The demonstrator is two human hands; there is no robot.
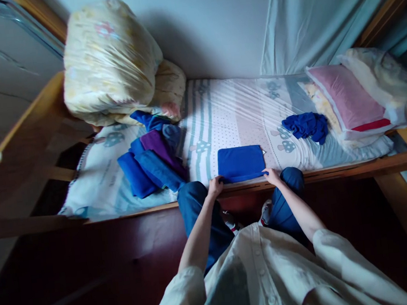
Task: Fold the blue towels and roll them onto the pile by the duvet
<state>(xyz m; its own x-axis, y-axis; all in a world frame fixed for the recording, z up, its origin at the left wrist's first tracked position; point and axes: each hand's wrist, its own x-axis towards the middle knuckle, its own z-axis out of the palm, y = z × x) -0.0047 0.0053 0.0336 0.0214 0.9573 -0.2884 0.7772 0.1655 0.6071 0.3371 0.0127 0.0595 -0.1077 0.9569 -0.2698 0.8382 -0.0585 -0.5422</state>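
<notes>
Between the left hand [215, 187] and the right hand [272, 177], a folded blue cloth [240, 160] lies flat on the mushroom-print bedsheet [225, 104]. Each hand pinches one near corner of it, fingers closed. To the left of the left hand is a pile of folded blue and purple cloths [159, 169]; beyond the right hand, rightward, a crumpled blue cloth [308, 127] lies near a pink pillow [346, 96].

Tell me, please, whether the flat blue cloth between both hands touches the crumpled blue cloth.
Apart. The head view shows patterned sheet lying plainly visible between the flat blue cloth and the crumpled blue cloth.
</notes>
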